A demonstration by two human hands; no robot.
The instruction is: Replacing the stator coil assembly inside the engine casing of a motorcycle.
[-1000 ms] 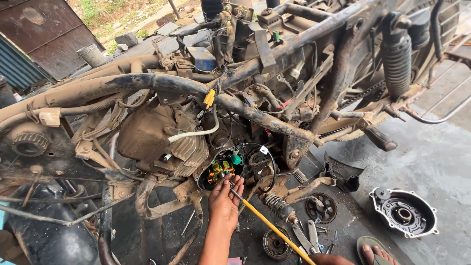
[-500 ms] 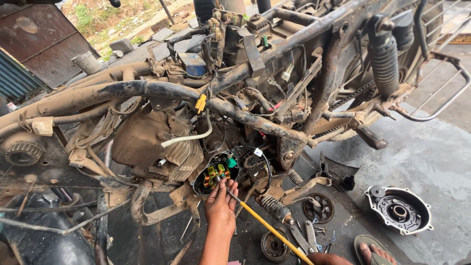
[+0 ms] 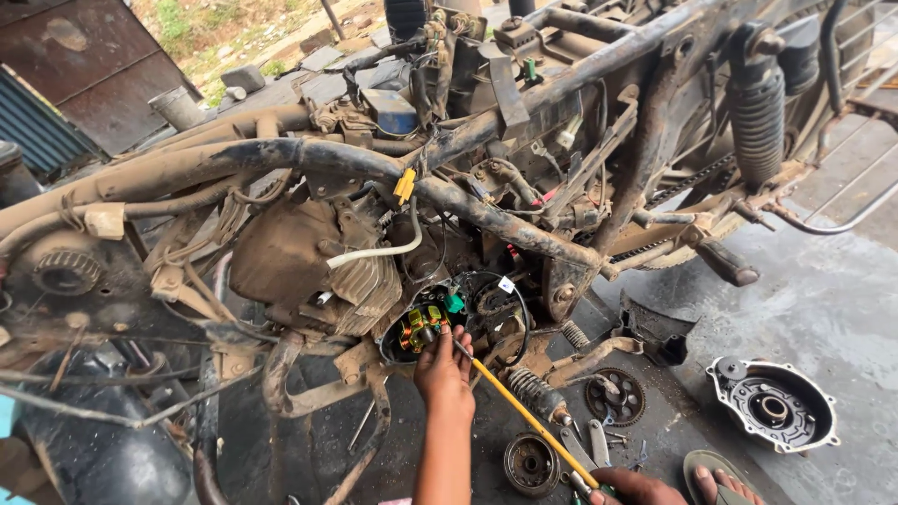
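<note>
The engine's side cover (image 3: 773, 404) already lies off on the concrete floor (image 3: 823, 309), well apart from the stripped motorcycle frame (image 3: 524, 103), and the stator (image 3: 423, 327) with its copper coils sits exposed in the open crankcase. The left hand (image 3: 444, 367) rests fingers together against the stator's lower edge. The right hand (image 3: 636, 486) is clamped on a yellow-shafted screwdriver (image 3: 524, 413) whose tip reaches the stator, which looks still mounted. A sprocket (image 3: 615, 396) and a bearing (image 3: 530, 464) lie loose nearby.
</note>
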